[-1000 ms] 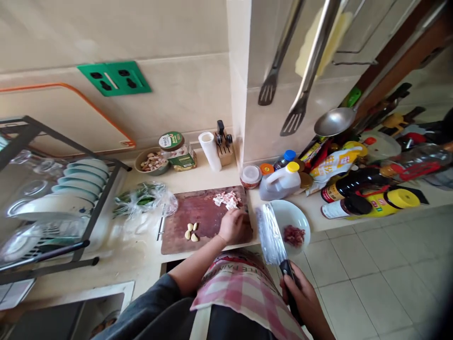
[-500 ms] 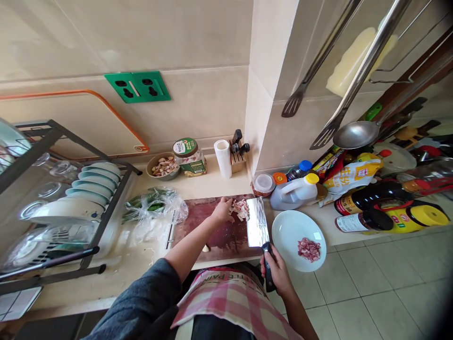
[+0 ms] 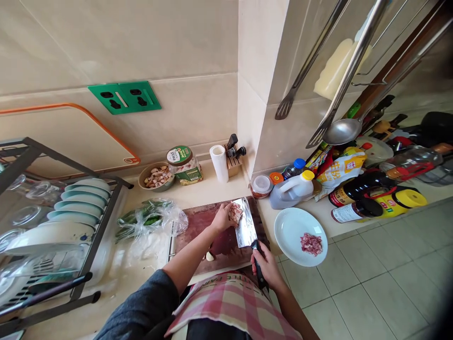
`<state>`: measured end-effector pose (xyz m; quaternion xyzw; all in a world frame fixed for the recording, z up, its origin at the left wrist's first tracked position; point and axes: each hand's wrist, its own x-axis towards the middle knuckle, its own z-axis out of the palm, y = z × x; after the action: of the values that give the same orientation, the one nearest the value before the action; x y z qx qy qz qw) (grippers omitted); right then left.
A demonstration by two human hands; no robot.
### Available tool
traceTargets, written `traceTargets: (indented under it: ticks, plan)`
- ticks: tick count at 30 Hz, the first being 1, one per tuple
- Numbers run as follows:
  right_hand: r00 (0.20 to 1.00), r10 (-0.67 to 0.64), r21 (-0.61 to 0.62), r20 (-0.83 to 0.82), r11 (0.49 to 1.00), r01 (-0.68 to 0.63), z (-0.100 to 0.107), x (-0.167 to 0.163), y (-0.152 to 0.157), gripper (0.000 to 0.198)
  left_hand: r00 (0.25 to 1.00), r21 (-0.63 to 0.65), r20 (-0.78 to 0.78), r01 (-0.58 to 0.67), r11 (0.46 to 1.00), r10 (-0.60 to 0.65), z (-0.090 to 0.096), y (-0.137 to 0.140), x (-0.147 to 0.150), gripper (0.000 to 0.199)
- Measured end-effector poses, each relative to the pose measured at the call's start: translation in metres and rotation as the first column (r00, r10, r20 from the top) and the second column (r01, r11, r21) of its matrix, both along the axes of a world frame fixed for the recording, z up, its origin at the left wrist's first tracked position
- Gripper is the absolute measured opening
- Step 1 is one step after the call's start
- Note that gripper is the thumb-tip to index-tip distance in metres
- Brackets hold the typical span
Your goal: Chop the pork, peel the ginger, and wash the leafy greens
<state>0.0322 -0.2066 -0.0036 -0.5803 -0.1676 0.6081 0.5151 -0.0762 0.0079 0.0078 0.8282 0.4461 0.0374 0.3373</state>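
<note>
My right hand (image 3: pixel 266 265) is wrapped around the black handle of a cleaver (image 3: pixel 247 231). Its broad blade lies low over the right part of a dark red-brown cutting board (image 3: pixel 196 231). With curled fingers, my left hand (image 3: pixel 222 218) presses a heap of pale pink chopped meat (image 3: pixel 235 215) against the blade; the fingertips are partly hidden by the meat. A peeled garlic clove (image 3: pixel 210 256) lies near the board's front edge. To the right, a white plate (image 3: pixel 288 236) holds a small pile of redder chopped meat (image 3: pixel 311 244).
Left of the board are a plastic bag of green vegetables (image 3: pixel 152 217) and a dish rack (image 3: pixel 116 198). A bowl of garlic (image 3: pixel 157 177), a jar (image 3: pixel 184 165), a paper roll (image 3: pixel 219 163) and a knife block (image 3: pixel 234 160) line the wall. Bottles, including a jug (image 3: pixel 288 193), stand right; spatulas (image 3: pixel 318 134) hang above.
The cleaver blade has moved left, up against and partly under the chopped meat. My left hand has closed around the heap, which is now bunched on the blade. The view has shifted slightly.
</note>
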Motion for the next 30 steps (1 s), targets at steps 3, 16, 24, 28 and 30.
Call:
traceTargets:
  ticks: [3,16,24,28,30]
  plan:
    - [0.999,-0.012,0.022,-0.051,1.0,0.014,0.001,-0.002,-0.005,0.053,0.999,0.007,0.037,-0.02,1.0,0.019,0.002,-0.005,-0.005,0.085]
    - [0.954,-0.293,-0.06,-0.059,0.955,0.289,0.04,0.049,-0.103,0.05,0.953,-0.072,0.194,0.251,0.965,-0.234,0.025,-0.077,0.107,0.085]
    - [0.849,-0.526,-0.112,-0.044,0.847,0.519,0.046,0.086,-0.129,0.041,0.827,0.018,0.153,0.545,0.838,-0.541,0.003,-0.117,0.202,0.079]
    - [0.829,-0.553,-0.127,-0.088,0.831,0.541,0.045,0.098,-0.119,0.045,0.74,0.156,0.112,0.646,0.747,-0.663,-0.016,-0.12,0.21,0.053]
    - [0.831,-0.547,-0.139,-0.103,0.835,0.533,0.046,0.103,-0.118,0.049,0.73,0.186,0.116,0.65,0.737,-0.673,-0.024,-0.119,0.211,0.043]
